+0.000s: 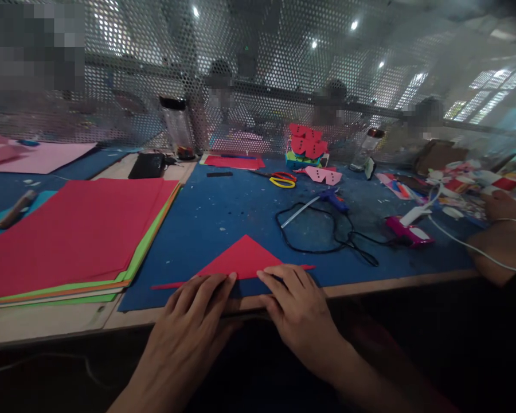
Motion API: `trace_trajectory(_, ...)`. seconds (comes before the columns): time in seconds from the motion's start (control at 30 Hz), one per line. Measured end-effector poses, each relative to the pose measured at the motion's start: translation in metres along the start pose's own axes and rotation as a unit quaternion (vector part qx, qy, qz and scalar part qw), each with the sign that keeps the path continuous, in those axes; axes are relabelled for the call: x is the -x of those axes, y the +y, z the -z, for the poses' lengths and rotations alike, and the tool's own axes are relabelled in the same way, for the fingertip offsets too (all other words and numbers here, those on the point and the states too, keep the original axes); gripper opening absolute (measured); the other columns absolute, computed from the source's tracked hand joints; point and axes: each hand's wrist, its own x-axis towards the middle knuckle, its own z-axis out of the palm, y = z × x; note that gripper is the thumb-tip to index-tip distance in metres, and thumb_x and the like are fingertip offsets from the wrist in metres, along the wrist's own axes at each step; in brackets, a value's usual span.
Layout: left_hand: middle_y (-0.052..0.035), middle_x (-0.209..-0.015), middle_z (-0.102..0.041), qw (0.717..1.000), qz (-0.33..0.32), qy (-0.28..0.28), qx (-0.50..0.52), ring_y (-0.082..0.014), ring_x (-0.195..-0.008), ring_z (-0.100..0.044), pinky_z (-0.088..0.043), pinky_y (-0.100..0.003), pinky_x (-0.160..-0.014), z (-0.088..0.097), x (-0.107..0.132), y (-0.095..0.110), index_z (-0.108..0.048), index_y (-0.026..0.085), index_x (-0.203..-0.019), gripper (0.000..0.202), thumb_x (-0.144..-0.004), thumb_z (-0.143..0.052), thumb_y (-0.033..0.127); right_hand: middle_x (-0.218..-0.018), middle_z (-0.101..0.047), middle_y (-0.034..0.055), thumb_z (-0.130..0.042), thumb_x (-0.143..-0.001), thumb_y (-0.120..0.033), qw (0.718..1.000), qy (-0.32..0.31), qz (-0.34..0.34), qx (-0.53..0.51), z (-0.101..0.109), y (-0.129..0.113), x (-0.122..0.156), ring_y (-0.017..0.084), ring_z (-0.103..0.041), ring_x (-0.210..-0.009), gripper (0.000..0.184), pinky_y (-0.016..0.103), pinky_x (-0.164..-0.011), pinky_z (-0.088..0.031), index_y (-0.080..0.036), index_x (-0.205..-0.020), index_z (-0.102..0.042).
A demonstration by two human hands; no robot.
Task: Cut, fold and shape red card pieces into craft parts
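A sheet of red paper (243,255), folded to a triangle with a narrow folded strip along its lower edge, lies at the front edge of the blue mat. Both ends of the strip stick out sideways past the triangle. My left hand (198,307) has its bent fingers on the left half of the folded edge, thumb mostly hidden below. On the right half, my right hand (298,310) presses the same edge with its fingertips, thumb tucked under at the table's rim. The fingertips of both hands lie close together near the middle of the strip.
A stack of coloured paper (77,229) lies at left. Beyond the red paper are scissors (281,180), a glue gun (335,199) with a looped black cord, pink cut-outs (322,174) and a bottle (178,126). A power strip (408,230) and another person's arm (505,246) are at right.
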Motion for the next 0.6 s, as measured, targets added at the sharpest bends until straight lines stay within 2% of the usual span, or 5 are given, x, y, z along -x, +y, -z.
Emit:
trace_trajectory(0.13, -0.0156, -0.133, -0.063, 0.999, 0.022, 0.028, 0.007, -0.0352, -0.119, -0.059, -0.048, -0.050, -0.099, -0.003, 0.002, 0.000, -0.048, 0.018, -0.148, 0.053, -0.099, -0.055, 0.037, -0.127, -0.067, 0.0083, -0.053, -0.104, -0.026, 1.000, 0.026, -0.014, 0.009, 0.004, 0.012, 0.007, 0.026, -0.058, -0.118, 0.031, 0.045, -0.101, -0.049, -0.021, -0.134, -0.063)
trace_trajectory(0.2, -0.0150, -0.132, -0.063, 0.999, 0.025, 0.040, 0.008, -0.0340, -0.120, -0.059, -0.049, -0.048, -0.100, -0.004, 0.003, 0.000, -0.047, 0.019, -0.149, 0.053, -0.102, -0.050, 0.042, -0.126, -0.067, 0.0088, -0.054, -0.104, -0.025, 0.999, 0.042, -0.015, 0.013, 0.005, 0.019, 0.012, 0.026, -0.058, -0.117, 0.032, 0.046, -0.100, -0.049, -0.021, -0.134, -0.063)
trace_trajectory(0.37, -0.0145, -0.133, -0.063, 0.998, 0.024, 0.056, 0.002, -0.0323, -0.119, -0.060, -0.049, -0.048, -0.100, -0.001, 0.006, -0.001, -0.051, 0.020, -0.146, 0.048, -0.104, -0.045, 0.042, -0.124, -0.067, 0.0087, -0.055, -0.102, -0.020, 0.998, 0.062, -0.014, 0.019, 0.007, 0.030, 0.019, 0.026, -0.058, -0.116, 0.035, 0.045, -0.099, -0.050, -0.022, -0.136, -0.062)
trace_trajectory(0.47, -0.0130, -0.135, -0.065, 0.999, 0.023, 0.045, -0.009, -0.0330, -0.121, -0.061, -0.049, -0.052, -0.101, 0.002, 0.012, -0.005, -0.057, 0.024, -0.140, 0.041, -0.104, -0.043, 0.037, -0.124, -0.066, 0.0083, -0.056, -0.102, -0.020, 0.998, 0.064, -0.010, 0.017, 0.007, 0.032, 0.020, 0.025, -0.058, -0.117, 0.036, 0.045, -0.098, -0.051, -0.023, -0.137, -0.061)
trace_trajectory(0.6, -0.0117, -0.138, -0.064, 0.998, 0.053, 0.032, -0.026, -0.0356, -0.128, -0.058, -0.044, -0.057, -0.106, 0.002, 0.025, -0.012, -0.064, 0.027, -0.131, 0.035, -0.101, -0.049, 0.038, -0.122, -0.067, 0.0081, -0.057, -0.101, -0.019, 0.997, 0.073, -0.003, 0.011, 0.006, 0.034, 0.020, 0.025, -0.058, -0.115, 0.035, 0.044, -0.098, -0.051, -0.022, -0.136, -0.062)
